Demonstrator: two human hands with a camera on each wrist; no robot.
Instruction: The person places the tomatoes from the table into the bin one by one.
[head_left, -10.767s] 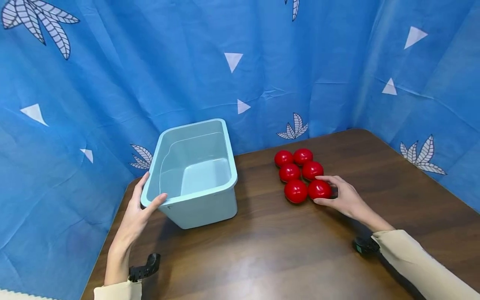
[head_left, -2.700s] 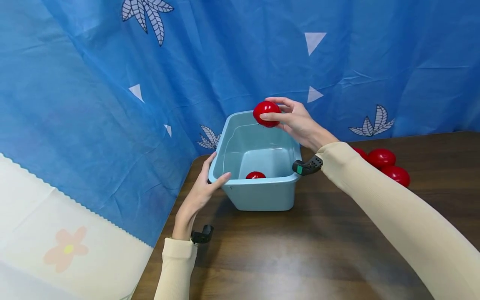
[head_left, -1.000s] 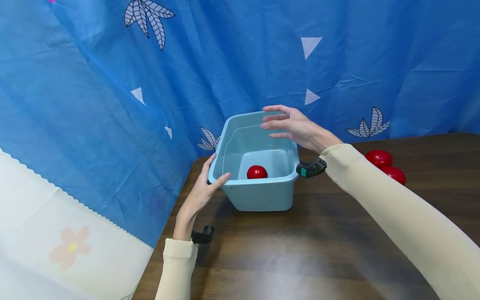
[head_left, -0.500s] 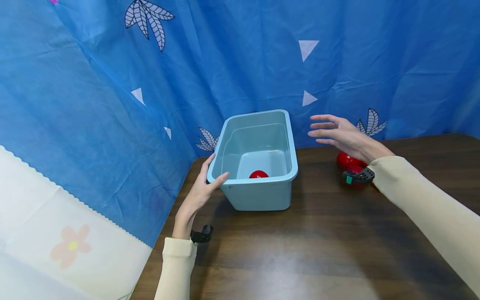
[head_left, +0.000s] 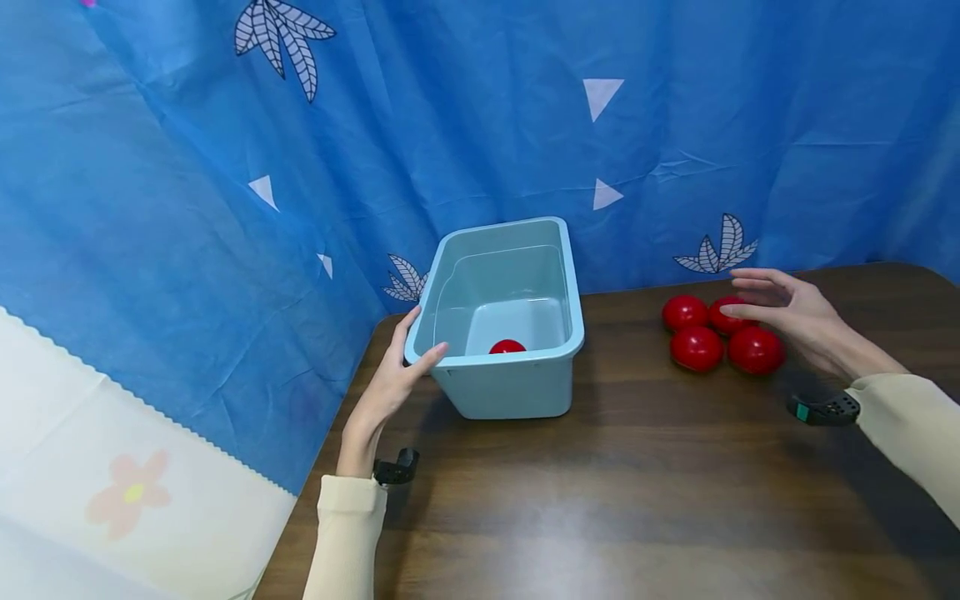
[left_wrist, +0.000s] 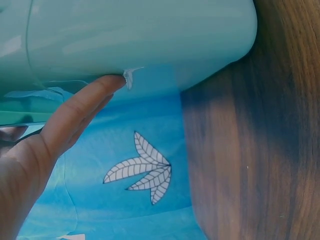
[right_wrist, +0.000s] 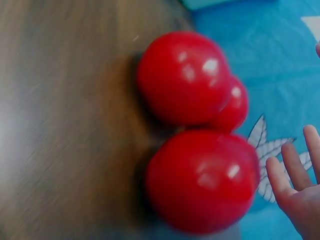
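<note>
A light-blue plastic basin (head_left: pixel 502 387) stands on the table, and my left hand (head_left: pixel 390 375) grips its near left corner, thumb over the rim. In the left wrist view, straight fingers (left_wrist: pixel 82 107) lie along the basin's outer wall. One glossy red tomato (head_left: pixel 507 346) shows inside, partly hidden by the near wall. Several more tomatoes (head_left: pixel 696 348) sit grouped on the table at right. My right hand (head_left: pixel 806 321) hovers at their right side, holding nothing, its thumb overlapping the far right tomato (head_left: pixel 723 321). The right wrist view shows spread fingers (right_wrist: pixel 295 170) beside them.
The brown wooden table (head_left: pixel 600 492) runs back to a blue patterned curtain (head_left: pixel 495 108), which hangs close behind the basin and tomatoes. A pale flowered cloth (head_left: pixel 90 433) hangs along the left side of the table.
My right hand carried a tomato over the basin and let it go inside. It then moved right, back to the tomatoes on the table. My left hand has kept its grip on the basin.
</note>
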